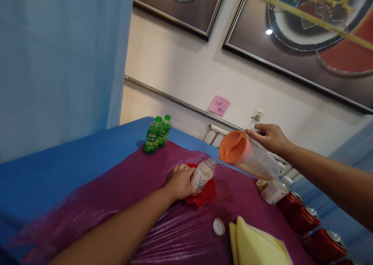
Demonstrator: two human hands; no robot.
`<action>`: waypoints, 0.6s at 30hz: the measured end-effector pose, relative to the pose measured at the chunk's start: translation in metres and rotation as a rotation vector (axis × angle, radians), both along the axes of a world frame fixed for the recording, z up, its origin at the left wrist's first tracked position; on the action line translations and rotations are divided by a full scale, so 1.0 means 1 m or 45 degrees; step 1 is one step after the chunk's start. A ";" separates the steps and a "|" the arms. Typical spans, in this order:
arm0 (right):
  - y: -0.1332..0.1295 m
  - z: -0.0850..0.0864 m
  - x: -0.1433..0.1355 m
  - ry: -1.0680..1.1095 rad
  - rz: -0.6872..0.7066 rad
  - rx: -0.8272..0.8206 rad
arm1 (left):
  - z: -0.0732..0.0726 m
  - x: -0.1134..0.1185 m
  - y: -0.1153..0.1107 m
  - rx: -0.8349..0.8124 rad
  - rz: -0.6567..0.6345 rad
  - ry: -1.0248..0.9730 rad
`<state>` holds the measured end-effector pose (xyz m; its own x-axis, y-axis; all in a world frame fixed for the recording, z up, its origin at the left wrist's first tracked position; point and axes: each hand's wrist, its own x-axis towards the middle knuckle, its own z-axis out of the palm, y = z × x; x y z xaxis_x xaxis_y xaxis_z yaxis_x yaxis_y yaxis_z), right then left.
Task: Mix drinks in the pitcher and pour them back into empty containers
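Observation:
My left hand [181,182] is wrapped round a small clear bottle [201,175] with a printed label, its mouth open and uncapped. The bottle is over a red scalloped dish [207,196]. My right hand [271,137] grips the handle of a clear pitcher [258,160] with an orange lid [233,146]. The pitcher is tipped to the left, its lid side close to the bottle's mouth, and a thin stream shows between them. Pale liquid lies inside the pitcher. A white cap [218,226] rests on the purple plastic sheet [171,234] nearer to me.
Two green bottles [153,135] stand at the back left on the blue table cover [87,152]. A folded yellow cloth [258,243] lies in front. Clear bottles [274,192] and several red cans [325,243] line the right side.

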<state>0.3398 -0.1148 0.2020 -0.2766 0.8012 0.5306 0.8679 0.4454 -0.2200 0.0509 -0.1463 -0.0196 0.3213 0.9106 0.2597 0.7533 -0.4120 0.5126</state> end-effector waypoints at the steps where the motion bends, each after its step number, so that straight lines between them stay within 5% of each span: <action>1: 0.000 0.000 0.000 -0.003 0.000 0.009 | 0.000 0.000 0.000 0.003 -0.001 -0.001; 18: -0.001 -0.001 -0.002 -0.017 0.013 0.013 | -0.002 -0.001 0.001 -0.010 -0.012 -0.019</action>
<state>0.3379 -0.1153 0.2012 -0.2915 0.7932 0.5347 0.8662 0.4560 -0.2042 0.0501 -0.1454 -0.0212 0.3263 0.9095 0.2576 0.7418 -0.4153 0.5266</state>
